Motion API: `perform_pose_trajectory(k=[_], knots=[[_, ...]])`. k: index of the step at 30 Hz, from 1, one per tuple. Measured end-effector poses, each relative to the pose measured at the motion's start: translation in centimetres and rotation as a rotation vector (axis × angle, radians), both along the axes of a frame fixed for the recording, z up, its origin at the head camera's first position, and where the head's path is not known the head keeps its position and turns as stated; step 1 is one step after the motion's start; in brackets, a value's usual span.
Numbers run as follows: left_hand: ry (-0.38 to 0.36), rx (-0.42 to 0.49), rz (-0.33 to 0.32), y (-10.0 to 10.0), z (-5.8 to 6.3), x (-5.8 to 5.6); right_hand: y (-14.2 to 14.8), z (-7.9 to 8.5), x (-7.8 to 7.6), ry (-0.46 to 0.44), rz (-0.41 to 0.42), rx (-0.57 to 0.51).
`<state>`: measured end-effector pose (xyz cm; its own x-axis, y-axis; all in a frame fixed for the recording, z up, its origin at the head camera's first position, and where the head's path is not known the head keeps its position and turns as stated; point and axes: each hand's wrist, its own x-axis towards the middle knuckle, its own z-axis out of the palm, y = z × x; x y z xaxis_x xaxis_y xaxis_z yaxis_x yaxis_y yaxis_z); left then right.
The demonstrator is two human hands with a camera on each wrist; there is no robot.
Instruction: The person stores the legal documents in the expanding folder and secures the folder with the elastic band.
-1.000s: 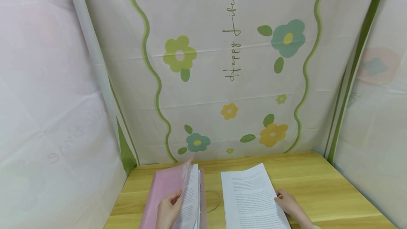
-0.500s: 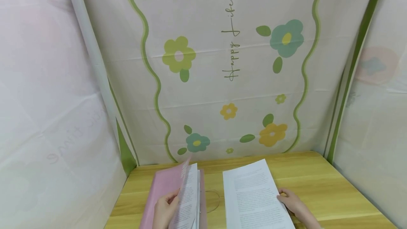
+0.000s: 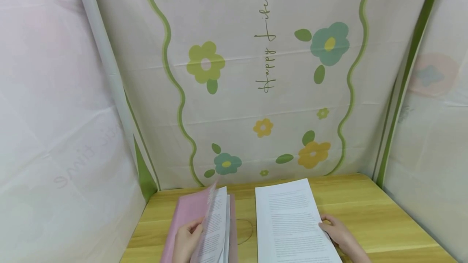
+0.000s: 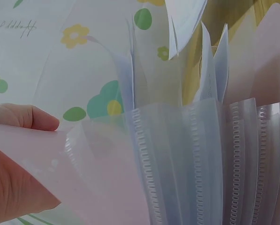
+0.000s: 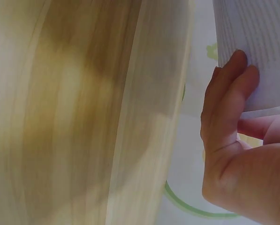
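On the left stands a pink expanding file (image 3: 191, 202), its cover tilted up. My left hand (image 3: 187, 238) pinches the edge of that cover between thumb and fingers. In the left wrist view, clear plastic pockets (image 4: 177, 154) with ribbed edges fan out beside the hand, and white papers (image 4: 210, 65) stick up from them. To the right, a sheaf of printed paper (image 3: 289, 218) is held slanted over the table by my right hand (image 3: 341, 234), which grips its right edge. Fingertips (image 5: 250, 77) press against its underside in the right wrist view.
A wood-grain table (image 3: 369, 214) lies beneath everything. A thin cord loop (image 3: 250, 230) rests between the file and the sheaf. Floral cloth (image 3: 234, 104) hangs behind the table, with pale cloth walls at both sides.
The sheaf's top edge has risen and shifted slightly right with my right hand. My left hand has drawn the file's cover a little to the left, widening the gap to the papers.
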<state>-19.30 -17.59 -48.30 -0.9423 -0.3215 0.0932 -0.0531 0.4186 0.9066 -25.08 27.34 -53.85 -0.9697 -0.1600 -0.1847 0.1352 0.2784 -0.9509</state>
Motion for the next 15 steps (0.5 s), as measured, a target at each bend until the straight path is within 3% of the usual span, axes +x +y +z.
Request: perform_pose_trajectory(k=[15], knots=[[-0.01, 0.028, -0.009, -0.4, 0.1, 0.1, -4.2, -1.1, -0.2, 0.027, 0.027, -0.054]])
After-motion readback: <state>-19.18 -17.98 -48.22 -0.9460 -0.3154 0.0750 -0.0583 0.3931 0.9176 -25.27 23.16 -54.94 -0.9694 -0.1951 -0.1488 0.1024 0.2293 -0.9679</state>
